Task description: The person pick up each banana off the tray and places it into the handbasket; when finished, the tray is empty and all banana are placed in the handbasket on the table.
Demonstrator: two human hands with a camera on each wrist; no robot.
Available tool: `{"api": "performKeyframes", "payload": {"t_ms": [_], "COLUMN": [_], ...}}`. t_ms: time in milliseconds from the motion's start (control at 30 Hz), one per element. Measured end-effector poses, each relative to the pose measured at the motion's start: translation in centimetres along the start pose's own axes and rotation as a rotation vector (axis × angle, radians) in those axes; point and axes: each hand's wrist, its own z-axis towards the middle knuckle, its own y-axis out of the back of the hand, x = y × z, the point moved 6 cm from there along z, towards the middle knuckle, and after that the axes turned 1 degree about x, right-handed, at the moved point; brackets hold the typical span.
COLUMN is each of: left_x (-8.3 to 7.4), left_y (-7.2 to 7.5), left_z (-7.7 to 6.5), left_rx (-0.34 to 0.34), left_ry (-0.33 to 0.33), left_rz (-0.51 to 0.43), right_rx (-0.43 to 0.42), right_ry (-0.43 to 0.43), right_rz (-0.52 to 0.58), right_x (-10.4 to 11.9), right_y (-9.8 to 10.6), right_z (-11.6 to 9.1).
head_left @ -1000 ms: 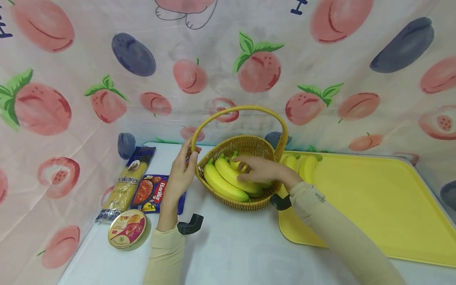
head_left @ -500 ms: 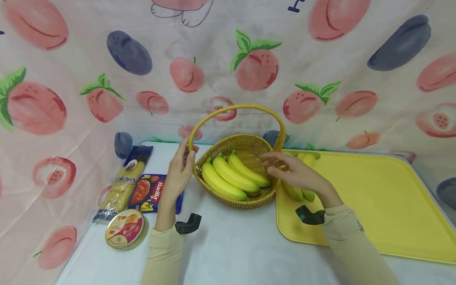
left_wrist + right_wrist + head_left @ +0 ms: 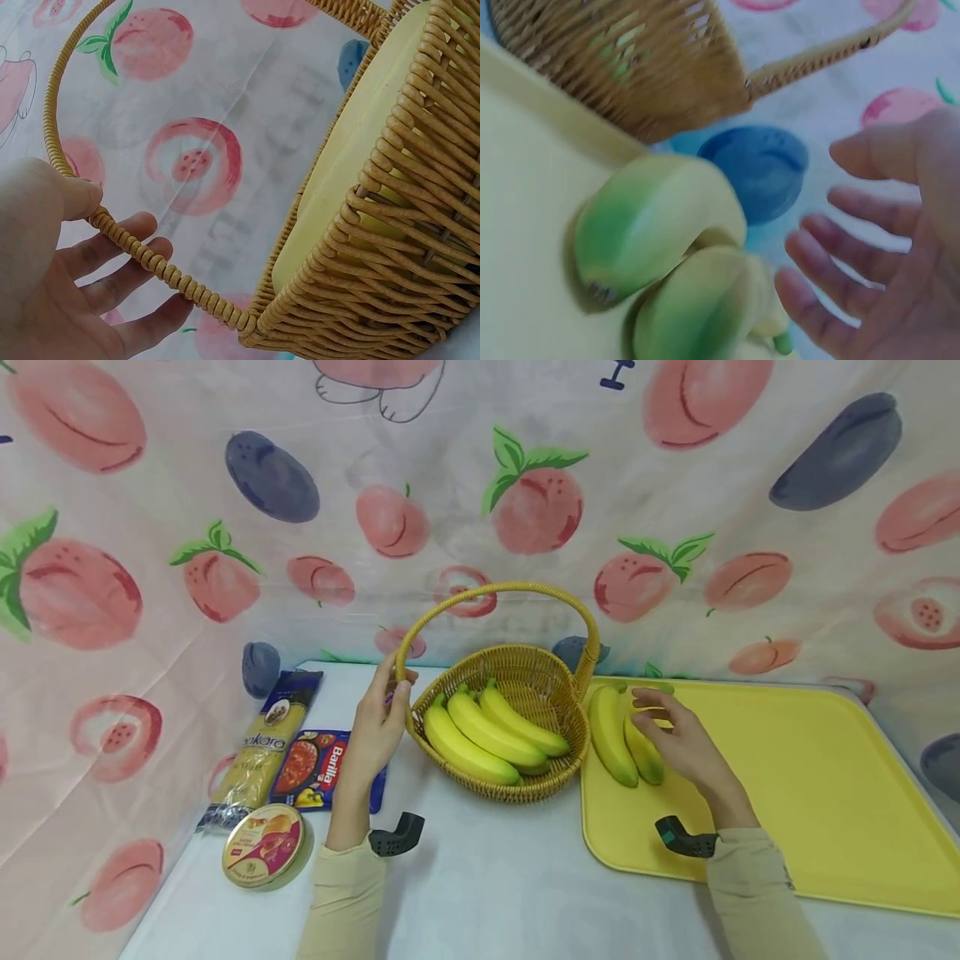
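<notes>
A yellow wicker basket [image 3: 487, 788] with a tall arched handle [image 3: 498, 589] stands mid-table. Several bananas [image 3: 495, 731] lie side by side in it, stems toward the back. My left hand [image 3: 375, 727] holds the left foot of the handle; the left wrist view shows thumb and fingers loosely round the cane [image 3: 161, 266]. To the right, two bananas lie on the yellow tray, one [image 3: 611, 735] near the basket and another [image 3: 641, 747] beside it, partly hidden by my right hand [image 3: 693, 743]. That hand hovers over the second banana, fingers spread and holding nothing.
The yellow tray [image 3: 787, 793] covers the table's right side. At left lie a spaghetti pack [image 3: 262, 747], a blue Barilla pouch [image 3: 307, 768] and a round tin [image 3: 264, 846]. A fruit-print cloth [image 3: 465, 485] hangs behind.
My right hand has come out of the basket and moved right to the bananas on the tray, leaving the basket's bananas in view. My left hand stays on the handle.
</notes>
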Motion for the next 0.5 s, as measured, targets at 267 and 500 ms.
{"api": "performKeyframes", "payload": {"t_ms": [267, 500], "left_x": [0.2, 0.2], "left_y": [-0.1, 0.0], "left_z": [-0.2, 0.0], "left_rx": [-0.007, -0.006], "left_ry": [0.000, 0.004], "left_rz": [0.009, 0.010], "right_rx": [0.019, 0.060], "right_ry": [-0.227, -0.280], "right_rz": [-0.024, -0.079], "right_x": [-3.7, -4.7], "right_y": [-0.3, -1.2], "right_z": [0.6, 1.3]}}
